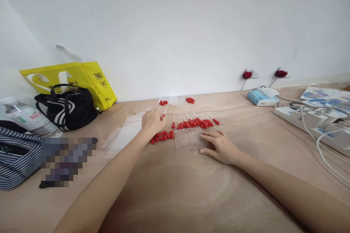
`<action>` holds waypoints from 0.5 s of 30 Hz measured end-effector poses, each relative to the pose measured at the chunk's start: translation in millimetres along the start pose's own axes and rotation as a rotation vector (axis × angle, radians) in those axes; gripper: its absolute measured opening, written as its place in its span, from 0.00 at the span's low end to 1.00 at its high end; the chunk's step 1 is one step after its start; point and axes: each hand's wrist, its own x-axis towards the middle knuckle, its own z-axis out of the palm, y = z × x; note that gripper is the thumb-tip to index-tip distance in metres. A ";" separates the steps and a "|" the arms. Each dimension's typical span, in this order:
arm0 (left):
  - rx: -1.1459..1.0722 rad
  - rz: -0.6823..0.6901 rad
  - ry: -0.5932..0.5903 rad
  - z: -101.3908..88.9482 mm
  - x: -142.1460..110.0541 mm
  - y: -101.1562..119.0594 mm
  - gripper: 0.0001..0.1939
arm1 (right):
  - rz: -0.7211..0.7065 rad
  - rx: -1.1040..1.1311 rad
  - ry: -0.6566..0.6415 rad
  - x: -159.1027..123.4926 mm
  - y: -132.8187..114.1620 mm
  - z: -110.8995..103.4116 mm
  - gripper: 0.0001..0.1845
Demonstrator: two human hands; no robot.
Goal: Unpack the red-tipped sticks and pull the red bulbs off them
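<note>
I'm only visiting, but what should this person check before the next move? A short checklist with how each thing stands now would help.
1. Left hand gripping the red-bulbed dropper: ok, it looks pinched at the bulb end.
2. Right hand at the clear tubes: ok, its fingers are at their right end.
3. Clear tubes lying side by side: ok.
4. Clear tubes free of cracks: cannot tell, too small to see.
5. Red bulbs all in one group: not ok, two small clusters lie farther back.
6. Power strip away from the tubes: ok, it is off to the right.
</note>
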 end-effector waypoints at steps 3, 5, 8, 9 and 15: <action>-0.161 0.193 0.122 -3.1 -23.7 -6.0 0.06 | -0.003 0.014 0.011 3.2 5.4 3.7 0.30; -0.289 0.271 0.111 0.7 -42.6 -9.2 0.06 | -0.013 0.058 0.023 5.4 9.0 7.2 0.30; -0.406 0.319 0.064 10.5 -68.8 -11.9 0.07 | -0.021 0.130 0.067 8.7 12.4 13.0 0.29; -0.429 0.331 0.056 13.7 -75.6 -12.0 0.07 | -0.019 0.143 0.087 9.8 12.6 14.9 0.29; -0.501 0.411 0.070 28.0 -92.3 -9.4 0.06 | -0.043 0.161 0.203 14.8 7.9 20.2 0.24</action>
